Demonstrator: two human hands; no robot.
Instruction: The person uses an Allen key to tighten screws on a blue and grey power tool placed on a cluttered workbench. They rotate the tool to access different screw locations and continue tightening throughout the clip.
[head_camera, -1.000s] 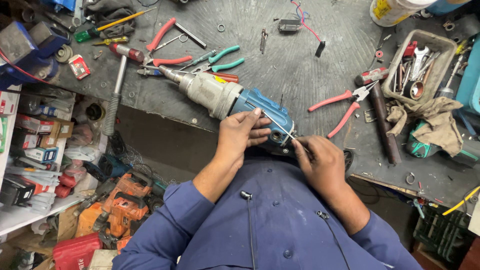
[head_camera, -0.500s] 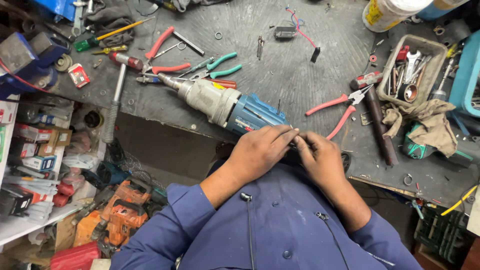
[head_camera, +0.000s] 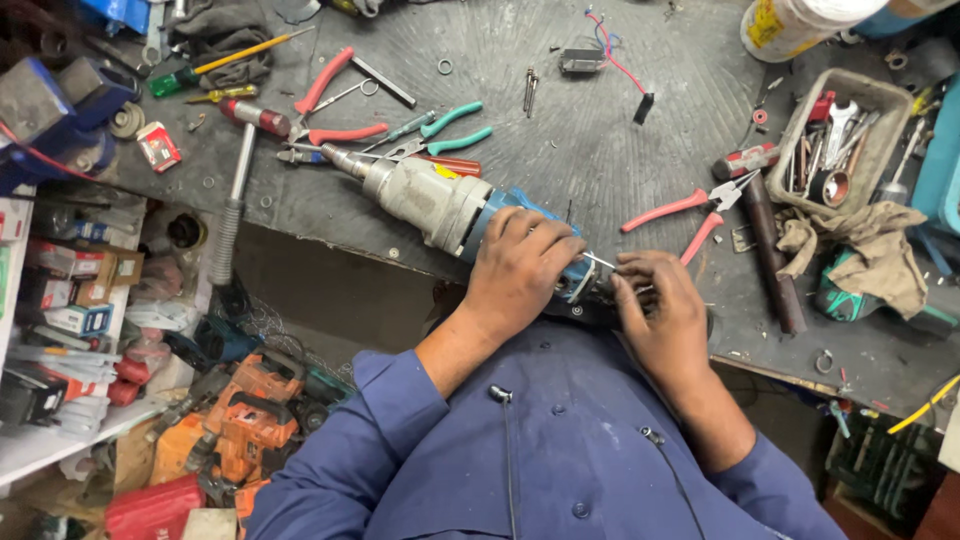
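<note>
Both hands work on the power drill (head_camera: 450, 210), lying on the tabletop (head_camera: 560, 150): left hand (head_camera: 520, 265) clasps its blue plastic body, right hand (head_camera: 655, 310) pinches a thin metal rod (head_camera: 600, 262) at the rear. Drill looks heavy and stiff, its grey metal nose smooth; the body seems the best grip

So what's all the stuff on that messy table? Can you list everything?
power drill: one, grey and blue, lying across the bench middle
pliers: one, red handles, right of the drill
green-handled pliers: one, above the drill
red-handled pliers: one, upper left
hammer: one, metal shaft, left bench edge
tool tray: one, grey, upper right, full of spanners
rag: one, beige, below the tray
orange power tools: a few, floor, lower left
left hand: on the drill's blue body
right hand: at the drill's rear end
</note>
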